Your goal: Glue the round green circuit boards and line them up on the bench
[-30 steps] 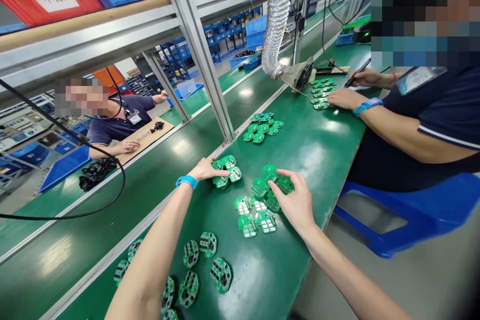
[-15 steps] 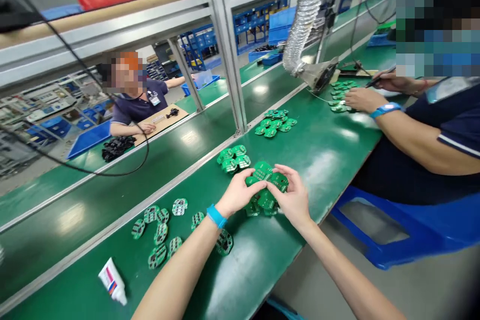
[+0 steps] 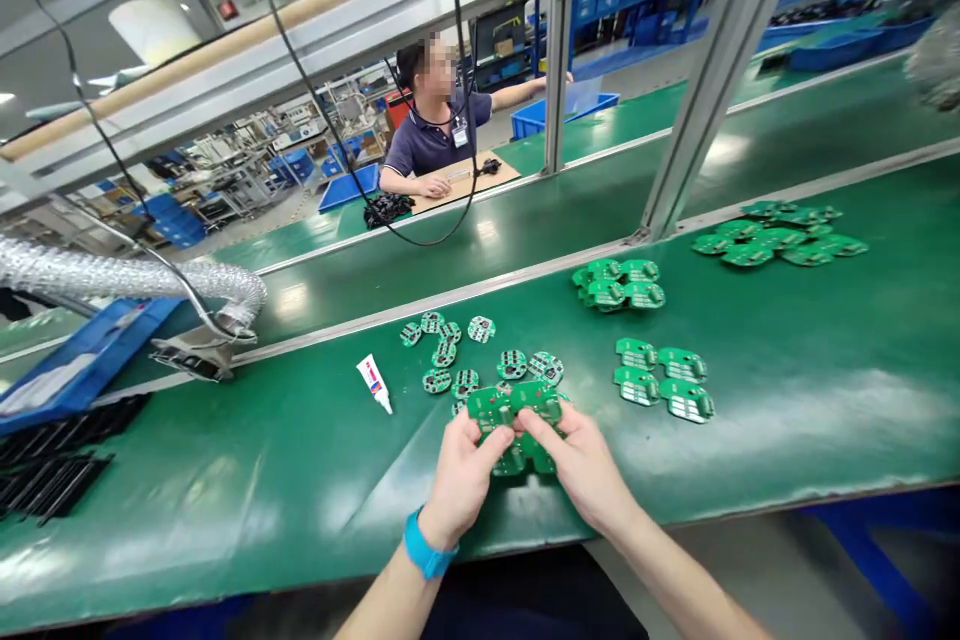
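At the near edge of the green bench [image 3: 787,420], both hands closed on one panel of boards [image 3: 517,407]: left hand [image 3: 463,476] at 8 o'clock, right hand [image 3: 581,465] at 4. Thin, stiff, light, likely brittle at the break-lines; best gripped by the edges, off the parts. Four loose boards [image 3: 664,380] at 2 o'clock. One glue tube [image 3: 373,382] at 10. Roughly nine small round boards [image 3: 450,357] at 11.

The person's two hands, the left hand [image 3: 459,480] and the right hand [image 3: 581,465], were bare, ungloved, with forearms unsleeved. A bright blue rubbery wristband [image 3: 424,548] circled the left wrist.
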A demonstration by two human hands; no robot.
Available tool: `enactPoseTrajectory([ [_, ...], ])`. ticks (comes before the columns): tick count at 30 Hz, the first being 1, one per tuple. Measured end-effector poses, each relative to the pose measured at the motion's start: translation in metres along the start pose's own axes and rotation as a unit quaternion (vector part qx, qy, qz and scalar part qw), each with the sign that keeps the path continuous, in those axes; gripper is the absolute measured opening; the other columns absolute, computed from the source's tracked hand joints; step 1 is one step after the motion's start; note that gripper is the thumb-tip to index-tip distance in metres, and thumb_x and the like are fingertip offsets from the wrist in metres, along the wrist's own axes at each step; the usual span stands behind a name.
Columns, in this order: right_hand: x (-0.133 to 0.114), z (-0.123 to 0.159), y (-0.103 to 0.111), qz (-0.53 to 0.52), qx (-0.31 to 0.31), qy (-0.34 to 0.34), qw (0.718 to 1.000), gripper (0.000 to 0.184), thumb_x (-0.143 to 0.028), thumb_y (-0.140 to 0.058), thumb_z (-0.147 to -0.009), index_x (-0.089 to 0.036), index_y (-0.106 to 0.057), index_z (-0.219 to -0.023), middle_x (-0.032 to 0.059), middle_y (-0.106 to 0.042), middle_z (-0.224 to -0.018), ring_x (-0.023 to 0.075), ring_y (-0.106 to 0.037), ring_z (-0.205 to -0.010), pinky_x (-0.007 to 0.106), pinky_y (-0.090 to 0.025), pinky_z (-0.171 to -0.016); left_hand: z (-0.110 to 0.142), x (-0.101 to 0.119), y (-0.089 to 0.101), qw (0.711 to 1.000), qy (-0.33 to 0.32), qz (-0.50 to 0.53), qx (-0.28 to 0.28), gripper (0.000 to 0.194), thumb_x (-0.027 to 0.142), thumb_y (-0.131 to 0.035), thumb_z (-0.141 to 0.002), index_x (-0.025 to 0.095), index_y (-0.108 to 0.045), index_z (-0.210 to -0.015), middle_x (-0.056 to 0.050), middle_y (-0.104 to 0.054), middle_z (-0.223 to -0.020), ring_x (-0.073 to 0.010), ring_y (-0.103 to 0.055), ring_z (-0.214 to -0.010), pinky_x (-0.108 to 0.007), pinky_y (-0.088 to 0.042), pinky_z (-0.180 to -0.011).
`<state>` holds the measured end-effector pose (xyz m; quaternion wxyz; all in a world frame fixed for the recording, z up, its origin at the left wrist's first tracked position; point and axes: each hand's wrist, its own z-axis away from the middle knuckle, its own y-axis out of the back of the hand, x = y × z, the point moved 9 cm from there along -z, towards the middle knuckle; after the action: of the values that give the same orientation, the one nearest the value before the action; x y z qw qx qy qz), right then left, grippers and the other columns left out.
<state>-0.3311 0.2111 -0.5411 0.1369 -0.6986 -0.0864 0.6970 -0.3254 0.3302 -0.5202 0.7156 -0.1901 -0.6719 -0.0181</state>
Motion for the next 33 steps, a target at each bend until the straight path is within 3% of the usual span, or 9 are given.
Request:
enactPoseTrajectory([
  [6,0.014,-0.003,-0.055,-0.005,0.009,0.043,0.999,0.038,-0.055,-0.067,-0.086,-0.019,-0.074,-0.097,0.0085,-0.076,-0.097,0.0234,-0.068,-0.088,0.037,-0.054,-0.087,0.018,-0.002,0.061,0.985,-0.058,-0.064,0.147,0.034,0.036,-0.074,-0.085,0.015,-0.069,-0.111,-0.011,-0.072,-0.117,-0.024,-0.067,-0.109,-0.037,-0.048,-0.102],
  [11,0.031,-0.005,-0.083,0.008,0.001,0.01,1.0,0.038,-0.055,-0.07,-0.083,-0.017,-0.073,-0.085,0.0077,-0.075,-0.086,0.0246,-0.068,-0.084,0.036,-0.055,-0.079,0.027,-0.002,0.089,0.993,-0.008,-0.003,0.115,0.04,0.033,-0.076,-0.084,0.016,-0.068,-0.119,-0.011,-0.071,-0.12,-0.024,-0.066,-0.111,-0.038,-0.048,-0.103],
  [16,0.049,0.0,-0.119,-0.055,-0.027,-0.036,0.997,0.043,-0.055,-0.072,-0.081,-0.018,-0.072,-0.104,0.0105,-0.074,-0.11,0.0273,-0.069,-0.103,0.041,-0.054,-0.092,0.045,-0.013,0.109,0.986,0.087,0.097,0.104,0.048,0.033,-0.083,-0.075,0.017,-0.069,-0.118,-0.012,-0.071,-0.122,-0.0258,-0.069,-0.105,-0.04,-0.054,-0.096],
  [20,0.043,0.007,-0.135,-0.001,-0.032,0.012,0.999,0.056,-0.05,-0.071,-0.084,-0.022,-0.057,-0.13,0.0098,-0.068,-0.126,0.0244,-0.064,-0.113,0.042,-0.049,-0.103,0.065,0.01,0.146,0.974,-0.03,-0.105,0.201,0.031,0.032,-0.078,-0.081,0.015,-0.074,-0.107,-0.011,-0.075,-0.11,-0.0263,-0.071,-0.102,-0.039,-0.055,-0.096],
  [23,0.031,0.014,-0.13,0.034,0.009,0.036,0.999,0.054,-0.053,-0.066,-0.086,-0.023,-0.055,-0.13,0.0103,-0.062,-0.133,0.0241,-0.059,-0.119,0.041,-0.046,-0.104,0.084,0.051,0.155,0.871,-0.213,-0.379,0.23,0.027,0.021,-0.064,-0.09,0.02,-0.072,-0.116,-0.009,-0.075,-0.114,-0.0251,-0.07,-0.107,-0.038,-0.055,-0.098],
  [26,0.035,0.021,-0.133,-0.002,-0.006,-0.04,0.999,0.053,-0.061,-0.061,-0.087,-0.022,-0.058,-0.124,0.0089,-0.068,-0.117,0.0239,-0.064,-0.106,0.039,-0.052,-0.092,0.098,0.065,0.126,0.713,-0.372,-0.582,0.123,0.049,0.007,-0.05,-0.092,0.021,-0.059,-0.138,-0.01,-0.069,-0.128,-0.0264,-0.064,-0.12,-0.041,-0.052,-0.104],
  [28,0.044,0.024,-0.137,-0.032,-0.019,-0.101,0.994,0.052,-0.061,-0.064,-0.085,-0.021,-0.059,-0.119,0.0059,-0.07,-0.103,0.0228,-0.066,-0.1,0.037,-0.052,-0.089,0.101,0.06,0.109,0.631,-0.416,-0.652,0.059,0.056,0.004,-0.047,-0.092,0.017,-0.049,-0.147,-0.013,-0.066,-0.132,-0.0285,-0.06,-0.127,-0.044,-0.05,-0.106],
  [30,0.054,0.025,-0.134,-0.048,0.002,-0.131,0.99,0.051,-0.058,-0.071,-0.08,-0.021,-0.06,-0.113,0.0041,-0.07,-0.098,0.022,-0.065,-0.1,0.035,-0.051,-0.093,0.101,0.051,0.098,0.587,-0.425,-0.689,0.025,0.058,0.004,-0.048,-0.093,0.013,-0.044,-0.149,-0.016,-0.065,-0.133,-0.0303,-0.059,-0.128,-0.045,-0.051,-0.105],
  [33,0.064,0.02,-0.123,-0.032,0.045,-0.113,0.992,0.05,-0.054,-0.074,-0.077,-0.02,-0.061,-0.11,0.0046,-0.07,-0.101,0.0222,-0.064,-0.1,0.035,-0.05,-0.094,0.097,0.034,0.088,0.585,-0.399,-0.706,0.002,0.058,0.005,-0.046,-0.094,0.012,-0.04,-0.151,-0.018,-0.063,-0.135,-0.0297,-0.058,-0.128,-0.045,-0.051,-0.106],
])
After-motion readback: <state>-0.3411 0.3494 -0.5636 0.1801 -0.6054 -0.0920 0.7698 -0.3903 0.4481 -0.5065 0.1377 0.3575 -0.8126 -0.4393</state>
